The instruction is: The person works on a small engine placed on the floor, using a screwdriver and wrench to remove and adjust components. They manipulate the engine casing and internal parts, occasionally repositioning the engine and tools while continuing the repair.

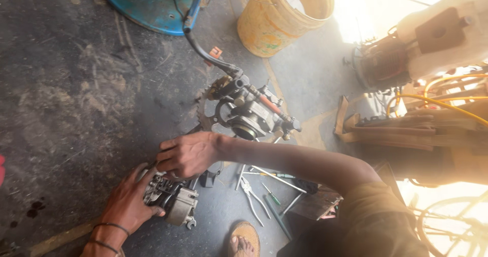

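Head view: on a dark, scuffed concrete floor (76, 84), the left hand (129, 201) cups a small ribbed grey metal engine block (173, 198) from its side, fingers curled against it, while the right hand (185, 154) grips its top edge with bent fingers. Just behind stands a larger oily engine assembly (254, 112) with a toothed sprocket (203, 107); slim screwdrivers and pliers (262, 186) lie beside the block, and a yellow plastic bucket (282, 13) and a blue metal disc (147, 3) sit farther back in hazy sunlight.

Yellow bucket (284, 13) (green smudges), blue disc (147, 3), grey metal engine part (175, 198), dark stained floor (76, 94)
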